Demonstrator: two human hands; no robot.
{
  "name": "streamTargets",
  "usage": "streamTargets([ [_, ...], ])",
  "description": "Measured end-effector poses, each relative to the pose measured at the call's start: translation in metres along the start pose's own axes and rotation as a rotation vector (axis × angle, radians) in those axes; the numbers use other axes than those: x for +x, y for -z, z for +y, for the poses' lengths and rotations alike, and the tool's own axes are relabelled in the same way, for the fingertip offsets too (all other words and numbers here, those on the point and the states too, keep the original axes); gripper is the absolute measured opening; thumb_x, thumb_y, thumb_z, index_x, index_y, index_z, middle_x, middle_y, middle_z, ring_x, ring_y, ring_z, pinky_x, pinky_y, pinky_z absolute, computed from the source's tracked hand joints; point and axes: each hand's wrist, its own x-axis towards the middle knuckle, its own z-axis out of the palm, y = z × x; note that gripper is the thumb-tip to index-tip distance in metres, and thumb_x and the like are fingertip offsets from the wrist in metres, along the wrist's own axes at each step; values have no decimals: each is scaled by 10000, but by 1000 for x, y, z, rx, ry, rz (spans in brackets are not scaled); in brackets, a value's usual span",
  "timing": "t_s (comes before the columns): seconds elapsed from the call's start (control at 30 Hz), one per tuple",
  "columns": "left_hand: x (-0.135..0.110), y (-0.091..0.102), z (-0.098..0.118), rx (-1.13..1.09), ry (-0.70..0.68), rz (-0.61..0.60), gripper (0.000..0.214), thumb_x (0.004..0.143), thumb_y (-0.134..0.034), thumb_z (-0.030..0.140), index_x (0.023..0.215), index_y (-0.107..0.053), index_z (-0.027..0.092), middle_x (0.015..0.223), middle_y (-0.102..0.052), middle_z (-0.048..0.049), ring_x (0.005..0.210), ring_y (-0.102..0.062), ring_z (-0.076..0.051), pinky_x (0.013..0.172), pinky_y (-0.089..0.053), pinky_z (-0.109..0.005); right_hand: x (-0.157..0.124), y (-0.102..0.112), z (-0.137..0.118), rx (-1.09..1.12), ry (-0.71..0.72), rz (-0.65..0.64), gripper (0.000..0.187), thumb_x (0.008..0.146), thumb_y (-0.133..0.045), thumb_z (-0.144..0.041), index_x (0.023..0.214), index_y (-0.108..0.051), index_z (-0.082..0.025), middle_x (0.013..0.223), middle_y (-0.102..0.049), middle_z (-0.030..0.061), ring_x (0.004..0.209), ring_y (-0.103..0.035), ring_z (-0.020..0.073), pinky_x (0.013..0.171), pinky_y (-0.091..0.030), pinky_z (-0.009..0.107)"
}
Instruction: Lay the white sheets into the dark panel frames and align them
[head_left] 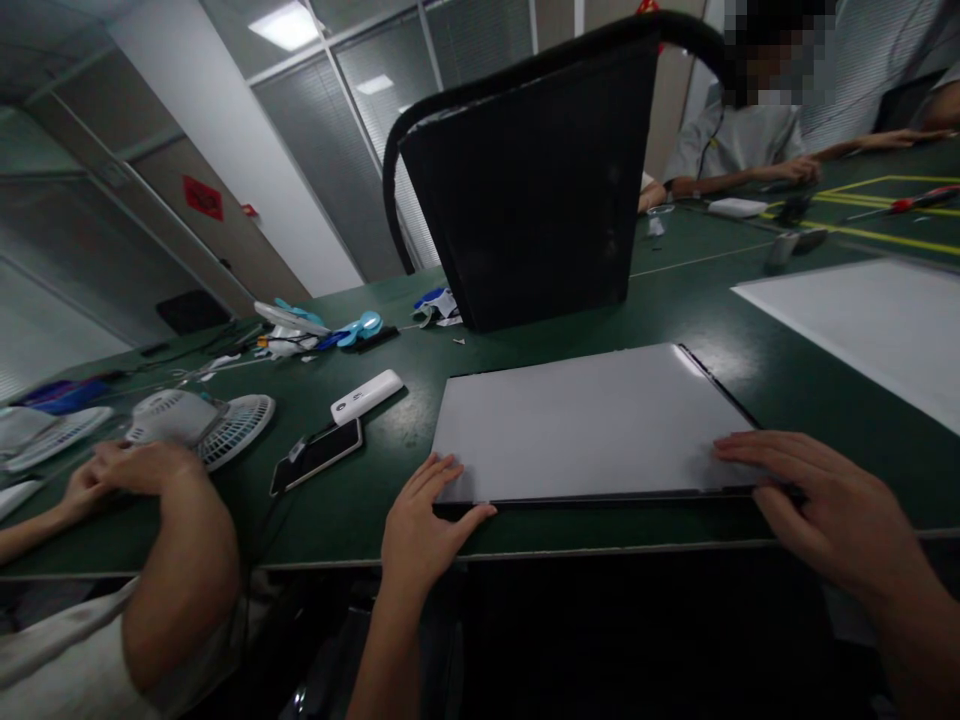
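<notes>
Room closed off by glazed partitions; a long green-topped table is shared. At its near edge a flat, pale-grey rectangular panel with black edging is laid flat. Its near-left corner is covered by the bare left hand: fingertips on top, thumb spread apart along the near rim. Its near-right corner is covered by the bare right hand: fingers laid together on top, thumb lower; whether the rim is pinched can't be told. Probably held at both corners so sliding is prevented.

Farther from the edge, left: a dark-screened phone and a white oblong plastic device. Right: a large white sheet, cut off by the frame. Beyond, a tall black slab is stood upright; its purpose can't be made out, and the far table edge is partly hidden by it.

Co-worker's hands, left, are held by a white plastic fan; contents hidden.
</notes>
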Motion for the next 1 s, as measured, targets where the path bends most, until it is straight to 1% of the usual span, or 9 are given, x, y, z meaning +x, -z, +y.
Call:
streamTargets([
  [0.17,0,1,0,16,59,-16,560,732,-960,497,1203,-791,246,1469,-669,-95,1409,-596,-348,1231,-477,-572,0,-4,0,-68,-82,14,383,1041,-397,-415,1245,-683,-264,1333,-677,13,1210,-648,258,1046,-542,537],
  [0.27,0,1,1,24,73,-16,557,732,-955,502,1201,-791,252,1506,-639,-97,1413,-592,-347,1224,-483,-563,1,-8,2,-110,-118,-19,428,1057,-384,-464,1288,-679,-258,1374,-665,15,1202,-659,269,1021,-570,556],
  [0.37,0,2,2,29,62,-41,531,761,-933,498,1207,-788,251,1487,-655,-97,1424,-583,-342,1231,-470,-572,0,-10,4,-126,-149,-40,438,1066,-388,-484,1310,-676,-262,1355,-677,14,1178,-674,267,981,-591,538],
  [0.5,1,2,2,31,49,-80,511,791,-906,497,1220,-783,249,1474,-667,-92,1461,-546,-342,1250,-433,-599,-1,-11,5,-126,-171,-27,433,1064,-400,-498,1280,-689,-258,1326,-692,13,1176,-675,249,988,-589,489],
  [0.6,1,2,1,35,43,-89,501,804,-889,497,1226,-780,249,1489,-656,-88,1473,-534,-339,1252,-431,-593,-1,-11,4,-126,-171,-15,434,1072,-394,-499,1256,-697,-249,1315,-698,13,1192,-670,234,1021,-580,474],
  [0.7,1,2,2,48,41,-91,483,817,-872,504,1221,-780,257,1497,-651,-82,1476,-531,-339,1240,-447,-592,-1,-12,4,-128,-167,-17,439,1078,-390,-505,1253,-700,-249,1326,-693,8,1211,-663,229,1044,-578,485],
  [0.9,1,3,3,63,41,-98,490,824,-862,520,1228,-773,257,1489,-657,-81,1473,-536,-330,1237,-451,-584,-3,-12,5,-126,-139,-64,439,1079,-393,-498,1283,-700,-261,1386,-667,2,1279,-639,259,1060,-587,559],
  [1.0,1,3,4,65,49,-96,504,820,-869,521,1236,-770,254,1492,-656,-77,1482,-527,-325,1244,-443,-582,-4,-8,7,-90,-85,-98,470,1065,-431,-589,1371,-655,-312,1443,-632,-17,1351,-595,287,1082,-577,617],
])
